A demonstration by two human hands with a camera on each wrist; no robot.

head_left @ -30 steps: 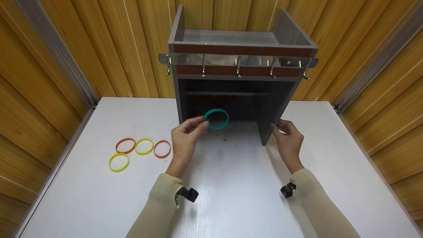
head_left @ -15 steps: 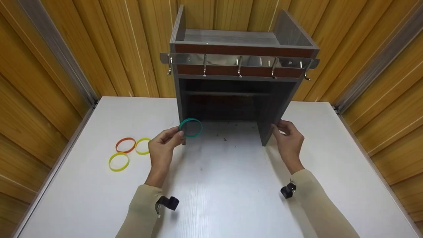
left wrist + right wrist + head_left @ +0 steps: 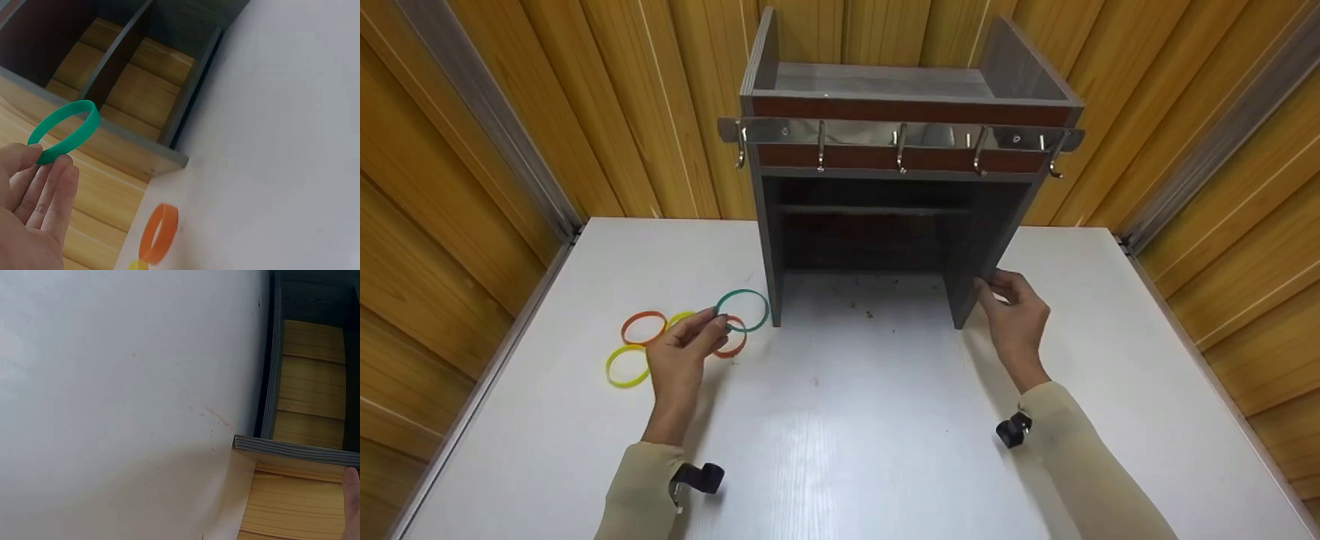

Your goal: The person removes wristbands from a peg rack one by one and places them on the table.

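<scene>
Between thumb and fingers my left hand [image 3: 681,367] pinches a teal silicone wristband [image 3: 744,291], raised over the table left of the grey wooden shelf [image 3: 952,247]. The left wrist view shows the same teal wristband [image 3: 64,132] upright at the fingertips. In the head view it overlaps an orange wristband [image 3: 730,354] on the table. Another orange wristband [image 3: 643,315] and two yellow wristbands, one in front [image 3: 628,384] and one partly behind my hand [image 3: 681,316], lie nearby. My right hand [image 3: 1014,322] holds the edge of the shelf's right side panel; some fingers are hidden.
A metal rail [image 3: 859,133] with several hooks runs across the shelf's upper front, its hooks sticking out forward. The shelf stands on a white table [image 3: 877,427]. Wood-patterned walls [image 3: 675,112] close in the back and both sides.
From in front of the shelf, my left hand has carried the teal wristband left and toward me, beside the other wristbands. My right hand stays at the side panel.
</scene>
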